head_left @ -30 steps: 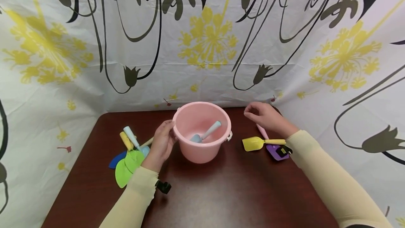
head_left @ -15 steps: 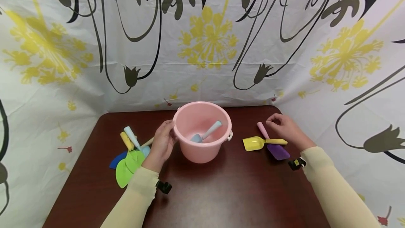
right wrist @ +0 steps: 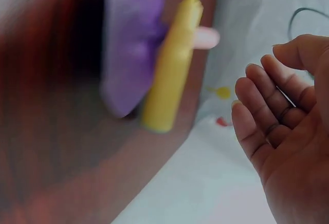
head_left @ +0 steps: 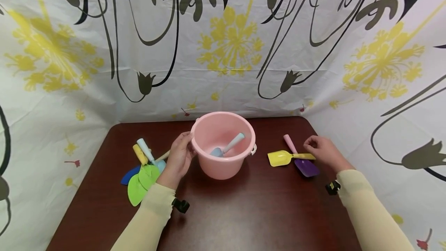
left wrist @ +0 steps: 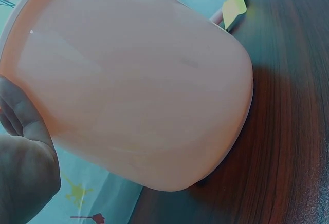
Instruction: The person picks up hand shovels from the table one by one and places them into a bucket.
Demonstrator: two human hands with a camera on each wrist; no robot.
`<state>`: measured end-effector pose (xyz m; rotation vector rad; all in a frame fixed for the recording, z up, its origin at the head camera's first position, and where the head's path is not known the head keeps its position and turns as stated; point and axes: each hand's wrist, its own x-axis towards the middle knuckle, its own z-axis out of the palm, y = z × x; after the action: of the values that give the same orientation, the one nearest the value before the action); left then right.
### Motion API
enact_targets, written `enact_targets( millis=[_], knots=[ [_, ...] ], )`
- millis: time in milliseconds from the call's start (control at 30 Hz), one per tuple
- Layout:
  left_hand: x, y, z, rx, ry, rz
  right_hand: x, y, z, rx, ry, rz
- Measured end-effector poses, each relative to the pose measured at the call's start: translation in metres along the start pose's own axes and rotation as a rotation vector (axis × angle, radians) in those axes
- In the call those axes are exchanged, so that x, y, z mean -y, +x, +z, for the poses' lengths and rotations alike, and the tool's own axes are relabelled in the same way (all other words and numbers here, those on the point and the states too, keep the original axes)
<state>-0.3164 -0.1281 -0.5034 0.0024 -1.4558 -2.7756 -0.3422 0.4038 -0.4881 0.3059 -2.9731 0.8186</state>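
Observation:
In the head view a pink bucket (head_left: 223, 167) stands upright mid-table with a light-blue toy shovel (head_left: 232, 143) leaning inside. My left hand (head_left: 179, 158) grips its rim at the left side; the left wrist view shows the bucket's wall (left wrist: 139, 90) filling most of the picture. My right hand (head_left: 325, 152) hovers by the handle end of a yellow toy shovel (head_left: 280, 158). That shovel lies across a purple shovel (head_left: 306, 167) with a pink handle. In the right wrist view the right hand (right wrist: 288, 116) has loosely bent fingers, holds nothing and is apart from the yellow handle (right wrist: 172, 75).
Left of the bucket lies a pile: a green leaf-shaped piece (head_left: 136, 189), a dark-blue piece (head_left: 130, 175), a yellow handle (head_left: 140, 154) and a light-blue handle (head_left: 144, 149). A patterned cloth (head_left: 223, 88) hangs behind and beside the dark wooden table (head_left: 223, 220).
My right hand has moved right and toward me, from above the pink handle to the end of the yellow handle. The left hand and the bucket stay in place.

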Motion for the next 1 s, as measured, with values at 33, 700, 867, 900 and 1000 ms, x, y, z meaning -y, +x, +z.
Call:
enact_targets(
  millis=[33,700,867,900,1000],
  knots=[
    [0.000,0.000,0.000,0.000,-0.001,-0.001,-0.004,-0.001,0.002,0.000,-0.003,0.003],
    [-0.001,0.000,0.001,0.005,-0.010,0.013,-0.058,-0.004,0.025,0.004,-0.089,-0.049],
    [0.001,0.000,0.001,0.007,-0.012,0.007,-0.056,-0.003,0.029,0.033,-0.087,-0.059],
    [0.001,0.000,0.001,0.007,-0.011,0.006,-0.055,-0.002,0.029,0.034,-0.085,-0.063],
    [0.001,0.000,0.000,0.005,-0.004,0.007,-0.055,-0.001,0.031,0.039,-0.077,-0.067]
  ],
)
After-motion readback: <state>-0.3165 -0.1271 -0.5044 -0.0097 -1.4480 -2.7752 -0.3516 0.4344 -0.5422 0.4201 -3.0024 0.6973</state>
